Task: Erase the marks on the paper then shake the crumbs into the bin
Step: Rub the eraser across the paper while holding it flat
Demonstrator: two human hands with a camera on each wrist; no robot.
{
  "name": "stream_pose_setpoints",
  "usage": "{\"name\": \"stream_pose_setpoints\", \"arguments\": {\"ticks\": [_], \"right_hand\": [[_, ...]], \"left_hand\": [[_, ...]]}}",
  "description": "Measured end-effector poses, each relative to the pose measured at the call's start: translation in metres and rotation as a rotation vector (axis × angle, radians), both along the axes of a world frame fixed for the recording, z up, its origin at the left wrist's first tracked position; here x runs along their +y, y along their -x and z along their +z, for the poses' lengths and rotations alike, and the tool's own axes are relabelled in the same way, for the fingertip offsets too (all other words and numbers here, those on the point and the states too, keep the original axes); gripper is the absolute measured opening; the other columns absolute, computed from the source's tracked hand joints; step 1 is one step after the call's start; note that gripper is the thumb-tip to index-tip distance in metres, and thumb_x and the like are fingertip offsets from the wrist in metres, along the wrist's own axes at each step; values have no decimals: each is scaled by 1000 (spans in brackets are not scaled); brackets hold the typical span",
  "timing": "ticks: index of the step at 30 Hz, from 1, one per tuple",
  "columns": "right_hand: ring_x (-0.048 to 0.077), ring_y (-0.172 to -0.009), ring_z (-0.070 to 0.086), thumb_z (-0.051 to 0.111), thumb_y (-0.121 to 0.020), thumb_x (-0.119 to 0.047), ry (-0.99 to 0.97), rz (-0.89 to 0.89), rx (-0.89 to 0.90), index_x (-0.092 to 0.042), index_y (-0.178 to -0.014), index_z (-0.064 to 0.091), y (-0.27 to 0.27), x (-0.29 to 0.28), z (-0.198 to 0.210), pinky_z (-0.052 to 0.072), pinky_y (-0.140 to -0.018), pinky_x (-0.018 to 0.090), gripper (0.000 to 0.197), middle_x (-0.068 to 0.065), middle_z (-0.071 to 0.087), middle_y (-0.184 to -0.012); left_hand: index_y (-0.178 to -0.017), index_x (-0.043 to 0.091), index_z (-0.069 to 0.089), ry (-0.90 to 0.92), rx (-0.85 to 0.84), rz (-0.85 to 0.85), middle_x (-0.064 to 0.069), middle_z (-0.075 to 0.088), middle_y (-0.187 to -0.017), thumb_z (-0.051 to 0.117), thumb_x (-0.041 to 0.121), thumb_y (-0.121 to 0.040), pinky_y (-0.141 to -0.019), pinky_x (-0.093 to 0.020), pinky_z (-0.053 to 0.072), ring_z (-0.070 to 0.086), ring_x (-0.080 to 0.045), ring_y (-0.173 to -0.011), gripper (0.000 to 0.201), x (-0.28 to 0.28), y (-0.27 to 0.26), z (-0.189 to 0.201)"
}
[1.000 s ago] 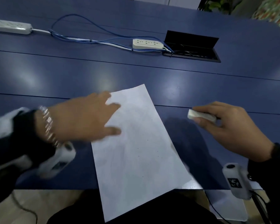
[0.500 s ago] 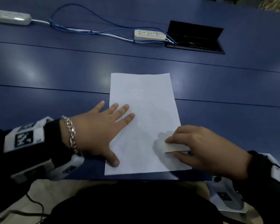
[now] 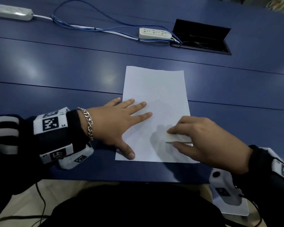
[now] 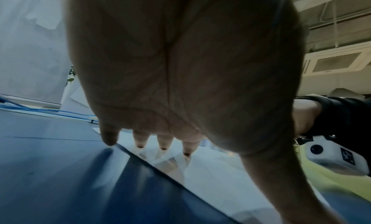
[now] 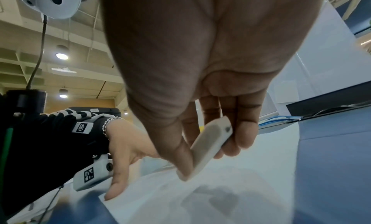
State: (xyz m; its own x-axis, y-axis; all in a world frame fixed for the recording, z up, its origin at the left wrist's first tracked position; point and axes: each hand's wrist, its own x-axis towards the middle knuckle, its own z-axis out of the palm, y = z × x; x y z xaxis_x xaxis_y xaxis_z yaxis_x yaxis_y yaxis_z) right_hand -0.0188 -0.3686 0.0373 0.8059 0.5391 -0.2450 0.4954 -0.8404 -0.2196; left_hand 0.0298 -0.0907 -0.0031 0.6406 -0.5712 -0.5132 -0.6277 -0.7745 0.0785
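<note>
A white sheet of paper (image 3: pixel 156 95) lies flat on the blue table, near its front edge. My left hand (image 3: pixel 120 123) presses flat on the sheet's left side with straight, spread fingers; the wrist view shows the fingertips (image 4: pixel 163 145) touching the paper (image 4: pixel 210 176). My right hand (image 3: pixel 208 141) pinches a white eraser (image 3: pixel 177 138) between thumb and fingers. In the right wrist view the eraser (image 5: pixel 208 146) hangs slightly above the paper (image 5: pixel 230 195), casting a shadow on it. A few tiny dark specks dot the sheet. No bin is in view.
Two white power strips (image 3: pixel 155 33) (image 3: pixel 11 12) joined by blue cables (image 3: pixel 88 27) lie at the back of the table (image 3: pixel 56 66). An open black cable box (image 3: pixel 202 38) sits at the back right. The table's front edge runs just below my hands.
The paper was turned from slanted to straight and my left hand settled flat on it. My right hand brought the eraser from the bare table onto the sheet's lower right part.
</note>
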Motion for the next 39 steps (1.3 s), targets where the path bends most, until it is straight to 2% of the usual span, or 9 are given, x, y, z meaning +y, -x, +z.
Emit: {"name": "stream_pose_setpoints", "arguments": {"ticks": [4,8,11,15,18,24,30,35,39], "right_hand": [[14,-96,64,49,-94,-55,18,0,25,-30,-122,69,-1,20,-6,54,-83,35,43,-11,65,-106],[21,-92,66,41,-93,-57,39,-84,-92,-25,-112,70,-6,20,-10,54,-78,39,47,-6,65,-99],[22,-86,64,30,-95,-56,41,6,-30,-22,-102,69,20,37,-14,54,-73,39,52,-4,62,-93],[18,-83,64,43,-92,-52,8,16,-10,-24,-98,71,16,29,-16,51,-69,31,39,-6,62,-89],[21,-85,64,51,-89,-51,51,-115,-64,-25,-102,71,-8,12,-11,53,-73,38,35,-7,61,-91],[17,-86,62,35,-88,-52,65,-11,-43,-24,-100,70,15,23,-15,55,-69,38,46,-8,60,-94],[11,-92,62,57,-89,-44,-59,-56,-51,-30,-113,74,-12,-3,-19,53,-78,30,33,-13,65,-100],[10,-87,62,64,-86,-49,-66,-77,-31,-31,-113,74,-23,-2,-16,55,-79,37,34,-13,66,-97],[16,-89,62,59,-89,-51,-73,-147,-90,-28,-106,73,-15,8,-18,52,-78,37,32,-9,63,-94]], "left_hand": [[-156,51,-27,-38,-102,17,2,-24,-172,41,107,-61,-125,-59,-2,-7,-34,-157,130,-11,11,-1],[-157,40,-33,-44,-74,1,9,-38,-167,35,109,-61,-123,-65,-12,-25,-31,-158,136,-18,11,-5],[-159,35,-31,-39,-88,-11,11,-36,-167,37,107,-62,-125,-65,-9,-21,-31,-159,139,-19,12,-7],[-158,36,-32,-37,-79,7,11,-38,-166,36,108,-60,-126,-64,-7,-22,-30,-159,139,-19,15,-7],[-158,36,-32,-23,-77,34,10,-38,-166,36,109,-59,-126,-63,-4,-22,-31,-159,141,-22,16,-8],[-160,34,-28,-24,-125,70,4,-33,-169,30,111,-59,-126,-63,-5,-17,-33,-160,140,-26,26,-6],[-165,39,0,-2,-203,10,-10,12,-169,31,107,-65,-125,-54,9,15,-34,-153,125,-28,18,8],[-159,46,-24,7,-11,-21,9,-32,-169,50,101,-66,-127,-62,-6,-23,-34,-158,131,-35,-4,-2],[-150,53,-37,-24,73,44,16,-49,-159,56,103,-58,-121,-70,-12,-39,-37,-151,140,-37,-12,-4]]}}
